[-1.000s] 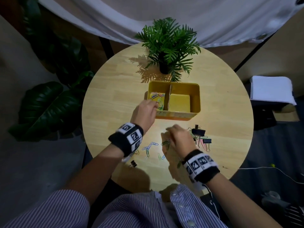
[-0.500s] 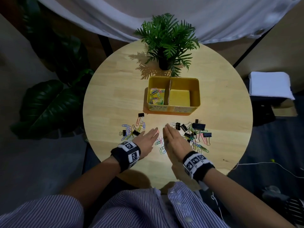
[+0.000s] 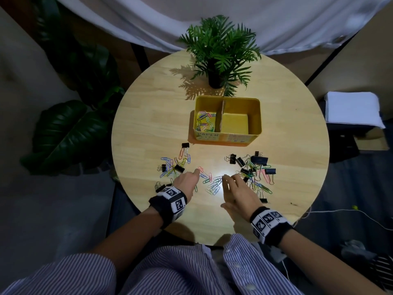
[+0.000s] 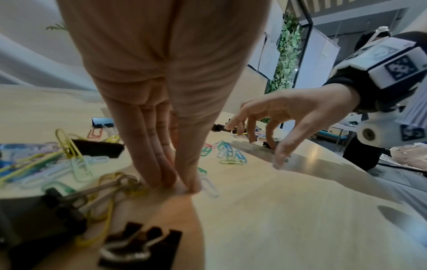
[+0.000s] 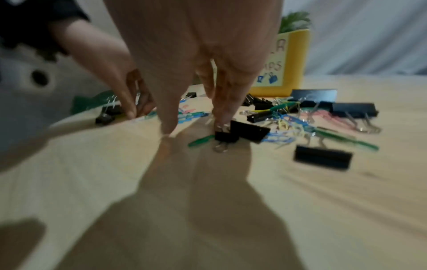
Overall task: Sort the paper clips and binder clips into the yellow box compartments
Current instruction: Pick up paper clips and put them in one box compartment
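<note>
The yellow box (image 3: 256, 116) stands mid-table, split by a cardboard divider. Its left compartment holds several coloured paper clips (image 3: 204, 122); the right compartment (image 3: 235, 124) is bare. Mixed paper clips and black binder clips lie in a left pile (image 3: 174, 165) and a right pile (image 3: 254, 170), with loose paper clips (image 3: 212, 185) between them. My left hand (image 3: 194, 174) lies on the table with straight fingers (image 4: 161, 169) beside the left pile, holding nothing. My right hand (image 3: 228, 179) hovers with spread fingers (image 4: 251, 131), fingertips down by a small binder clip (image 5: 225, 136).
A potted green plant (image 3: 219, 54) stands behind the box at the table's far edge. The round wooden table (image 3: 148, 124) drops off close to my body. Large leaves (image 3: 70, 133) sit below on the left, a white stack (image 3: 353, 109) on the right.
One second ago my left hand was at the box's left compartment and my right pinched clips. Both hands came back to the near table, met flat, and now have parted slightly.
</note>
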